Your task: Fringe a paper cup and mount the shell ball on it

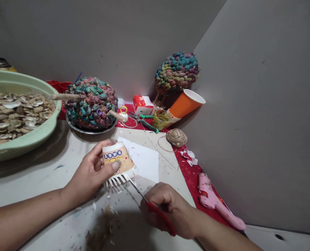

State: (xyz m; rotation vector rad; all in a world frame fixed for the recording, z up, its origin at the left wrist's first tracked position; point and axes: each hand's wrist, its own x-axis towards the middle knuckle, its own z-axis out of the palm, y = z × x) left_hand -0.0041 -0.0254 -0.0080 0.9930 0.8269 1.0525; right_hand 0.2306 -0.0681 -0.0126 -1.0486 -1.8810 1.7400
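My left hand (pixel 97 165) grips a printed paper cup (pixel 123 161), held upside down with its thumb across the printed side. The cup's lower rim is cut into a fringe of narrow strips along the near side. In my right hand (pixel 169 211) is a pair of red-handled scissors (pixel 160 216), its fingers through the loops. The blade tips meet the fringed rim at the cup's right side. Behind the cup a white sheet of paper (pixel 144 158) lies on the table. Paper scraps and shells (pixel 105 223) are scattered below the hands.
A green basket (pixel 47 127) of shells stands at left. Beside it a colourful shell-covered ball (pixel 92 103) rests in a metal bowl (pixel 92 131). Farther back are another ball (pixel 178 71), an orange cup (pixel 185 104), pliers (pixel 147 123) and twine (pixel 176 137). A pink glue gun (pixel 218 204) lies by the wall.
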